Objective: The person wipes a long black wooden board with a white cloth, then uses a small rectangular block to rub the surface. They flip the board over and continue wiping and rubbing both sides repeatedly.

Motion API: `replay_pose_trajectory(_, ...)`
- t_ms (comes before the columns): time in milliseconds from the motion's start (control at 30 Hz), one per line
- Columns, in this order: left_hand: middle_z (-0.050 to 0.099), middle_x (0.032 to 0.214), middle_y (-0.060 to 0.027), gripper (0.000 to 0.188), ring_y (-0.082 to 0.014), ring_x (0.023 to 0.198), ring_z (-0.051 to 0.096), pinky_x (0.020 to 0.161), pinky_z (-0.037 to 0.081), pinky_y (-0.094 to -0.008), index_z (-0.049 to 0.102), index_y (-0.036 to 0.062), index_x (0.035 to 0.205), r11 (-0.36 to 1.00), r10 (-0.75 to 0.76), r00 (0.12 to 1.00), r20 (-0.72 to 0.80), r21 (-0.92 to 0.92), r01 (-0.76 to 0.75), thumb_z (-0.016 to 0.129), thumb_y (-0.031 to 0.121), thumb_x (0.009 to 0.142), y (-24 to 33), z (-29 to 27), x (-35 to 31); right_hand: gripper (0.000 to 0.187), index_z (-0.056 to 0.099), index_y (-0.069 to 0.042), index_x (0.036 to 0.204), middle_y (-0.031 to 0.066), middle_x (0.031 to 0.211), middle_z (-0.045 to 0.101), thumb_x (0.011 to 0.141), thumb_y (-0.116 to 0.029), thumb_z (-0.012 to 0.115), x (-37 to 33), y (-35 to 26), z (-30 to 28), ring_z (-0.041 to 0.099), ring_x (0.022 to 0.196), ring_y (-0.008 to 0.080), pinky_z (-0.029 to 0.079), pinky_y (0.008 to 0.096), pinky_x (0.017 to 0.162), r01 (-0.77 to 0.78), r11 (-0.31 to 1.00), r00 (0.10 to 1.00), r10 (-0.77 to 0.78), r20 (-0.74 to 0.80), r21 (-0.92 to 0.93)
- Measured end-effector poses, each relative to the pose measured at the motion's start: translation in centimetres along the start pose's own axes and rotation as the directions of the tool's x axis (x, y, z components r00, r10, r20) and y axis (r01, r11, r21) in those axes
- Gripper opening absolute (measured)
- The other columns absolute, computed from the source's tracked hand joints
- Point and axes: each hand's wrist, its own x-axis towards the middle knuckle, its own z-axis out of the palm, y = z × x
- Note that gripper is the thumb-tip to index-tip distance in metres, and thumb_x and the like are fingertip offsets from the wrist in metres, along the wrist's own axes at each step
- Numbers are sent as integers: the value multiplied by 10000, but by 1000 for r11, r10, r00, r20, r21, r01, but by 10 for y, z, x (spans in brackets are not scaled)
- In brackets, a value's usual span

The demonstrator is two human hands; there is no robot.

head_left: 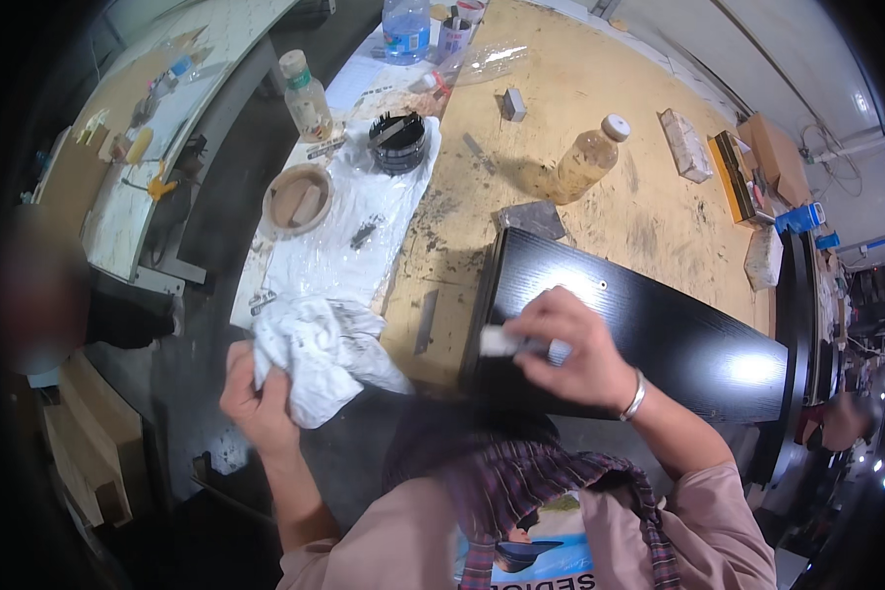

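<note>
A crumpled white rag (315, 344) with grey smudges hangs from my left hand (258, 398), its fingers closed on the cloth at the table's near left edge. My right hand (572, 349) is over the left part of a glossy black wooden panel (659, 339). Its fingers pinch a small pale block (500, 341), blurred, with a greyish part under the fingers; its exact kind does not show. I cannot tell whether the block touches the panel. The panel lies on the stained wooden table (501, 59), with a small hole near its far edge.
Left of the panel are a metal strip (427, 322), a black open jar (397, 147), a round tan bowl (297, 200) and a bottle (307, 98). Beyond it stand a bottle of yellowish liquid (587, 162), a dark flat sheet (531, 220) and a grey block (513, 104).
</note>
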Motion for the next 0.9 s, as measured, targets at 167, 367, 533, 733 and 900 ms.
replay_pose_trajectory(167, 597, 908, -73, 140, -139, 827, 535, 764, 421, -263, 648, -82, 924, 999, -22, 999, -46, -44, 20, 611, -64, 790, 24, -10, -26, 280, 706, -61, 942, 71, 895, 592, 670, 0, 698, -18, -13, 26, 583, 853, 285, 520, 394, 712, 213, 971, 965, -191, 179, -110)
replay_pose_trajectory(367, 595, 895, -71, 104, -132, 805, 532, 733, 409, -254, 646, -68, 895, 999, -25, 999, -25, -36, 24, 634, -35, 796, 31, -11, -50, 305, 716, -24, 987, 100, 936, 636, 684, 0, 738, 3, 18, 20, 609, 842, 310, 534, 399, 727, 172, 968, 982, -155, 105, -181)
replay_pose_trajectory(533, 576, 868, -67, 115, -128, 762, 518, 683, 402, -251, 649, -68, 875, 999, -47, 999, -16, 21, 47, 643, -16, 773, 37, -12, -65, 288, 725, -34, 967, 101, 931, 631, 682, -19, 758, 24, 35, 9, 599, 846, 310, 524, 411, 721, 143, 944, 987, -157, -22, -298)
replay_pose_trajectory(733, 550, 847, -64, 127, -124, 732, 506, 657, 393, -245, 645, -78, 854, 991, -132, 991, -36, -41, 131, 634, -27, 739, 38, -9, -81, 276, 736, -30, 961, 91, 916, 635, 686, -8, 758, 9, 14, 21, 611, 859, 285, 534, 383, 737, 196, 970, 965, -165, 202, -142)
replay_pose_trajectory(900, 549, 856, -72, 150, -138, 764, 516, 683, 407, -250, 649, -83, 863, 991, -131, 991, 22, -33, 131, 637, -30, 724, 37, -8, -80, 199, 730, -28, 903, 113, 894, 628, 704, -44, 723, 56, 67, 3, 611, 876, 309, 532, 406, 753, 85, 954, 994, -102, -44, -288)
